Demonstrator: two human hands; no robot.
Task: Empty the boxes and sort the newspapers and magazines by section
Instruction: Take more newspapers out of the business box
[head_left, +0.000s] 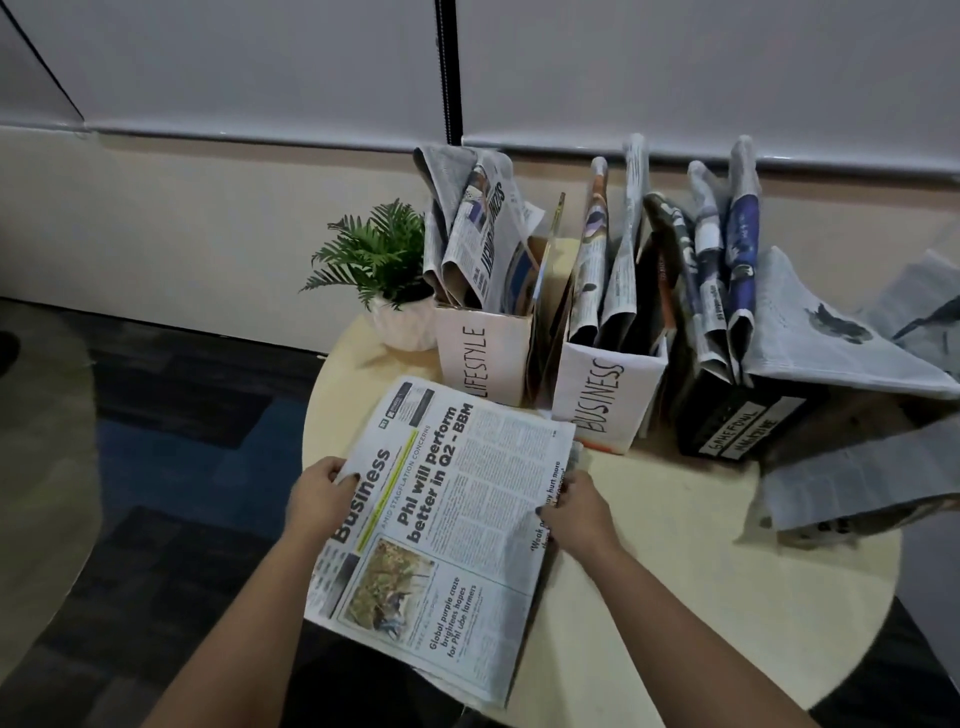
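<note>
While both hands pinch opposite edges of a Business newspaper (441, 530), the left hand (319, 499) has its fingers closed on the masthead side and the right hand (574, 512) on the far edge. It lies on the round tabletop (675, 597). Beyond the fingers stand 3 boxes: Lifestyle (483, 358), Business (605, 395) and a black one (737, 421), all stuffed with papers.

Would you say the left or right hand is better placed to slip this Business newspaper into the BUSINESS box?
Probably the right hand: it grips the Business newspaper at the edge facing the BUSINESS box; the left hand holds the far edge.
</note>
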